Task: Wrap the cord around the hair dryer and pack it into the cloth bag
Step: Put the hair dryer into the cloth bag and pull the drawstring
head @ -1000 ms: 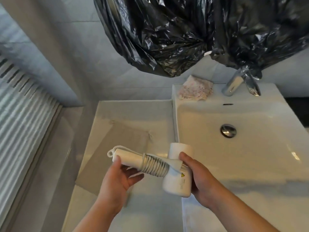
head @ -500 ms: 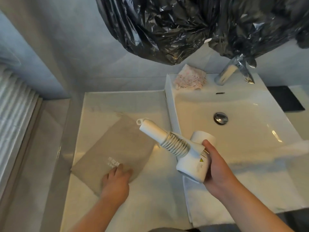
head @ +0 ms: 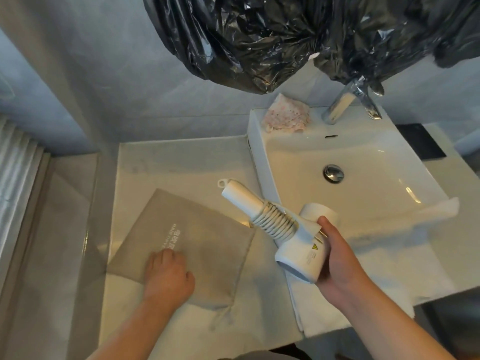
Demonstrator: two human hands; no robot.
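View from above a bathroom counter (head: 181,162), pale and glossy, filling the centre left of the frame. A white rectangular sink (head: 363,157) sits to the right.

A flat beige cloth bag (head: 197,229) with faint white lettering lies on the counter at lower centre. The left hand (head: 167,278) rests palm down on its lower part, fingers nearly straight, pressing the cloth rather than pinching it.

The right hand (head: 337,263), at lower right, grips the barrel of a white plastic hair dryer (head: 298,252), held in the air just right of the bag. Its handle points to the upper left. A white cord (head: 275,223) is coiled tightly around the handle where it meets the barrel. The thumb pins the white plug (head: 318,236) against the body.

The dryer looks light, rigid and smooth, so probably a little slippery. The barrel seems the best place to hold it, keeping the thumb on the plug so the springy coils do not unwind. The bag looks soft and limp. A stitched edge with loose drawstring ends runs down its right side, likely the mouth, which would need lifting open.

A white folded towel (head: 350,313) lies along the sink's front edge. At the top are a chrome tap (head: 340,105), a crumpled pink cloth (head: 287,116) and a hanging black plastic bin bag (head: 285,35).
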